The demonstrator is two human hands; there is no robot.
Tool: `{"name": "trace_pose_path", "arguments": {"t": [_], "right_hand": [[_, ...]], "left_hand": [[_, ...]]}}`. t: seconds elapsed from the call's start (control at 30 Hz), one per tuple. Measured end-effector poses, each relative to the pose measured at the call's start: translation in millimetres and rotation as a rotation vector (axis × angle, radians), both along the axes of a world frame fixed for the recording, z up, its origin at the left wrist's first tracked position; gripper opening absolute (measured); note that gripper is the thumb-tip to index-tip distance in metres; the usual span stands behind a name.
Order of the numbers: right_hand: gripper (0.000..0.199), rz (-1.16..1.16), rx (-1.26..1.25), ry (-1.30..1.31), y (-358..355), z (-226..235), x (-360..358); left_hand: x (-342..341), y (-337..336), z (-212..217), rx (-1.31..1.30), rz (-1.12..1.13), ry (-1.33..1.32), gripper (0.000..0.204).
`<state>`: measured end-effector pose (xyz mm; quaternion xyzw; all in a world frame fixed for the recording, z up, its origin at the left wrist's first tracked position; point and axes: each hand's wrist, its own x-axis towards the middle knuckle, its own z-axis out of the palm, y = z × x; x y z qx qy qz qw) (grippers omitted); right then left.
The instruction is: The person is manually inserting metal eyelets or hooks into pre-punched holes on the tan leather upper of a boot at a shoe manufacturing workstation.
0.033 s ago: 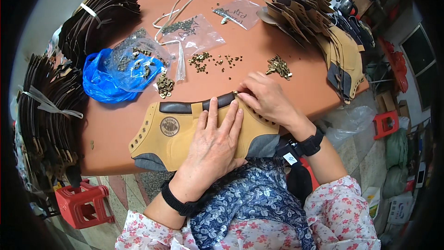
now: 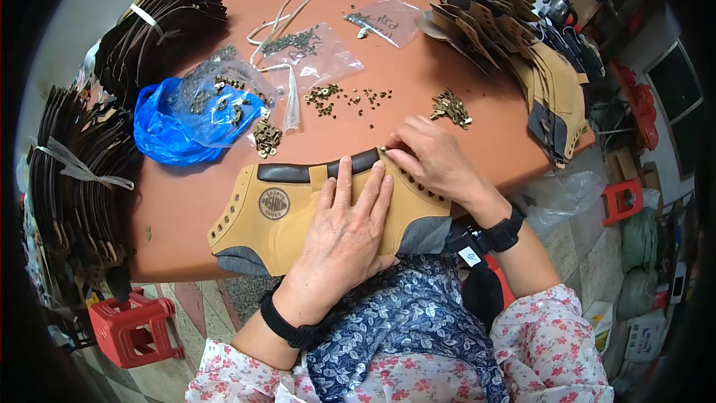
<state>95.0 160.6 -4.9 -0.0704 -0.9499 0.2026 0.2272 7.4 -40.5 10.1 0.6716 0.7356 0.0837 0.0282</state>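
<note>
A tan suede boot upper (image 2: 253,231) with a dark brown collar strip, a round emblem and grey end patches lies flat at the near edge of the orange-brown table (image 2: 418,67). My left hand (image 2: 343,231) presses flat on its middle, fingers spread. My right hand (image 2: 432,160) rests on the upper's right top corner, beside a row of punched holes. Its fingertips pinch a small brass eyelet (image 2: 384,150) there.
Loose brass eyelets lie in piles (image 2: 450,107) and scatter (image 2: 324,97) beyond the upper. More sit in a blue plastic bag (image 2: 179,123) and clear bags (image 2: 309,48). Stacked tan uppers (image 2: 514,37) fill the right, dark bundles (image 2: 74,172) the left. A red stool (image 2: 134,328) stands below.
</note>
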Motion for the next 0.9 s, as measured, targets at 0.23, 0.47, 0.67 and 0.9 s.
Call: {"name": "trace_pose_path", "arguments": {"t": [0.23,0.47,0.67,0.9], "right_hand": [[0.011,0.069,-0.035,0.094,3,-7,1],[0.018,0.026,-0.244,0.084,4,-10,12],[0.023,0.011,-0.158,0.185,-7,-15,21],[0.026,0.028,-0.008,0.146,-8,-16,22]], "left_hand": [[1,1,2,-0.018,0.003,0.022,0.109],[0,0,2,-0.015,0.000,0.013,0.110],[-1,2,6,-0.037,0.000,0.021,0.112],[-5,6,7,0.021,-0.007,-0.047,0.108]]}}
